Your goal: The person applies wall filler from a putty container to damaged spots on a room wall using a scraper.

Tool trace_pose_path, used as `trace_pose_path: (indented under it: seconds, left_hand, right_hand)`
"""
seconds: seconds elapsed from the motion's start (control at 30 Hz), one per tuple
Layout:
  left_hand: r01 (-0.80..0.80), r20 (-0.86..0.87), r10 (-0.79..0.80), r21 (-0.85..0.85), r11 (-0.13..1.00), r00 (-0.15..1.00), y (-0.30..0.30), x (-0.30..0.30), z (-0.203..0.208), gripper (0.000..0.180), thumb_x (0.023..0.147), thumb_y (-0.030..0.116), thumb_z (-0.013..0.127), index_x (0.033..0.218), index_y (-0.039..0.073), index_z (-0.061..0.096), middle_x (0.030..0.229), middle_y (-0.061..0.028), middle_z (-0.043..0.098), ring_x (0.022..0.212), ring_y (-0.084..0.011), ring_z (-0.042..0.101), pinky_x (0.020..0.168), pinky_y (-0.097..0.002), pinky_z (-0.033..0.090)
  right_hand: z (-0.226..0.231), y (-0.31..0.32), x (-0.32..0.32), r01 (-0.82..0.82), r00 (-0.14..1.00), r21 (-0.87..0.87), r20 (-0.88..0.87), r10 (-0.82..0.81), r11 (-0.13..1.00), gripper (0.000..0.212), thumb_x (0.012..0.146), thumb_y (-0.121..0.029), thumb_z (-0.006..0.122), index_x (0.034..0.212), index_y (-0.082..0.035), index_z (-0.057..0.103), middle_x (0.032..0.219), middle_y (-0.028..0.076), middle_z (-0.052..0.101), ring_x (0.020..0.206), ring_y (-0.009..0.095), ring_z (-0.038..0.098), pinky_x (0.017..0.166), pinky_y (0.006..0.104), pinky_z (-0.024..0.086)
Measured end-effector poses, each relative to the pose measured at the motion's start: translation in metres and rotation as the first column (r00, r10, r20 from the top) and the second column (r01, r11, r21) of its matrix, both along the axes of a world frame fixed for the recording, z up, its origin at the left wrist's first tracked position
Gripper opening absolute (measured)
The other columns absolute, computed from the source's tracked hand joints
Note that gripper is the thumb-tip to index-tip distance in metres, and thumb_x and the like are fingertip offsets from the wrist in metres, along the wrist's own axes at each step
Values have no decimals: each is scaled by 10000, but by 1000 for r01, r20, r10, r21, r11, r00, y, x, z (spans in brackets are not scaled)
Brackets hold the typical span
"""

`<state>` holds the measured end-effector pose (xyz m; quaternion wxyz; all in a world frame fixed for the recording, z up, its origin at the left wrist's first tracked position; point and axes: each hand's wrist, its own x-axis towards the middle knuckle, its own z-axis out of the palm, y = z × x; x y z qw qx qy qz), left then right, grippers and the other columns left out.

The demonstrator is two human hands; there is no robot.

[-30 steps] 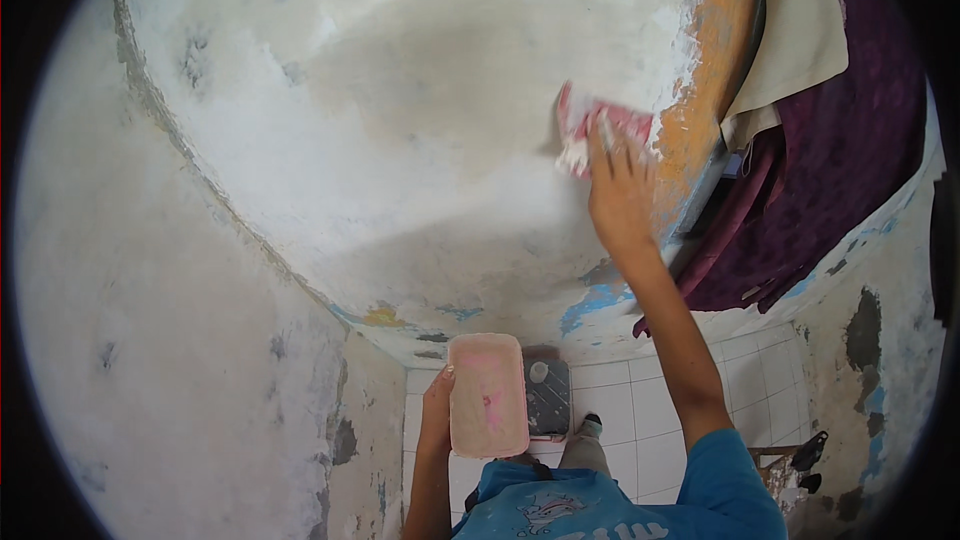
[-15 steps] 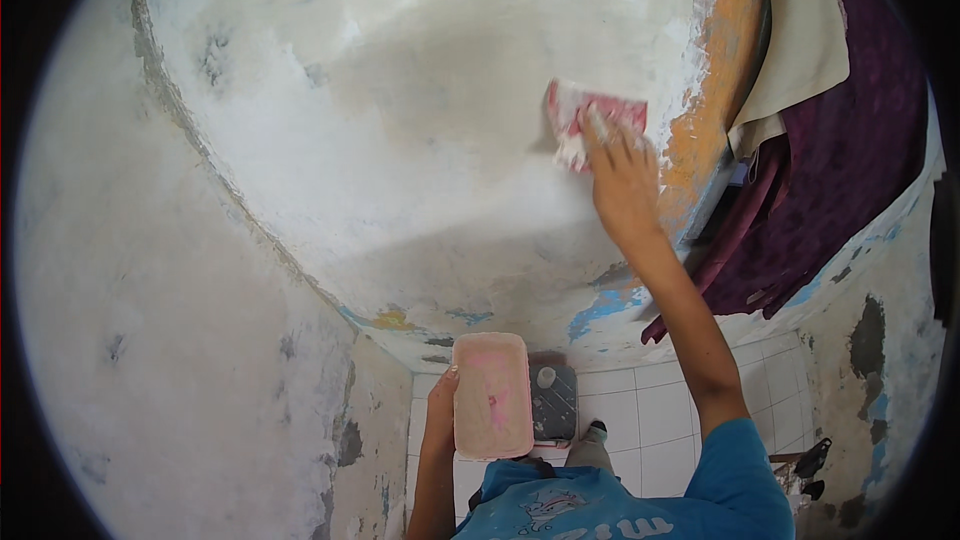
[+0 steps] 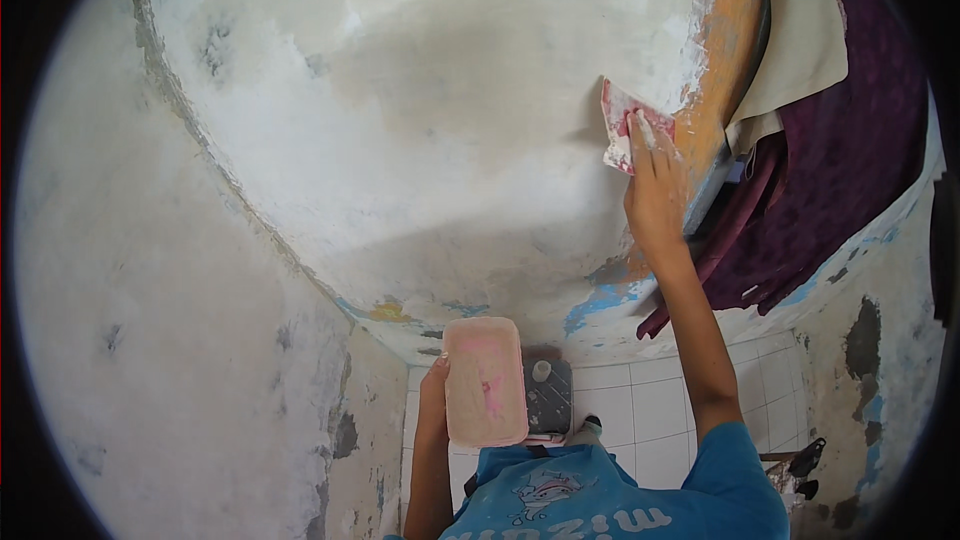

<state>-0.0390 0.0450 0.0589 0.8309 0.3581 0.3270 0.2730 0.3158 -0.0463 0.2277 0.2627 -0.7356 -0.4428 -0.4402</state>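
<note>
My right hand [image 3: 655, 190] grips a red putty spreader [image 3: 638, 122] smeared with white filler. Its blade lies against the patchy white wall [image 3: 480, 120], close to the orange strip [image 3: 735, 50] along the right edge. Low on the left, my left hand [image 3: 436, 380] holds a pink rectangular tub [image 3: 484, 380] by its left side, thumb over the rim. Pale residue coats the inside of the tub, with pink showing through in the middle. The fingers of the left hand are mostly hidden behind it.
A dark purple curtain [image 3: 840, 170] and a beige cloth [image 3: 805, 40] hang right of the wall. Below, a dark grey stand [image 3: 550, 402] with a small pale cup [image 3: 541, 371] rests on white floor tiles [image 3: 610, 415]. Another rough grey wall [image 3: 180, 320] runs down the left.
My right hand has moved the spreader to the right along the wall, toward the orange strip, and tilted it. The tub in my left hand has shifted slightly up and left.
</note>
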Motion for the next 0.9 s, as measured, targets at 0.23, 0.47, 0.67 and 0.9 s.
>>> trace_pose_path:
  seconds: [0.23,0.47,0.67,0.9]
  left_hand:
    - [-40,65,41,-9,999,997,-4,9,8,459,1071,372,479,1317,0,589,1149,-118,677,978,-213,690,844,-366,584]
    - [-38,60,38,-2,999,997,-3,7,-6,470,1077,381,468,1343,9,576,1181,-112,680,1022,-207,691,868,-356,583]
    - [13,117,-8,-37,999,993,-21,26,17,508,1077,420,461,1367,13,555,1210,-125,669,1063,-231,687,907,-377,579]
    - [-36,89,34,19,999,995,-36,42,9,555,1021,500,494,1414,110,523,1224,-118,650,1039,-240,689,868,-393,607]
  right_hand:
    - [-119,5,0,-30,999,-120,19,32,992,623,892,-20,542,1511,-78,500,1495,126,539,1339,356,510,1135,512,367]
    - [-3,-15,1,-54,997,83,54,49,995,639,879,15,546,1511,-62,490,1511,146,528,1361,380,501,1116,531,372]
    - [-35,-11,30,19,999,-74,35,-16,997,617,906,-35,551,1518,-79,484,1518,126,528,1378,359,495,1164,528,340]
    - [-91,-29,16,-123,983,-249,101,152,961,605,903,-63,552,1505,-55,494,1527,133,517,1346,350,527,1147,515,362]
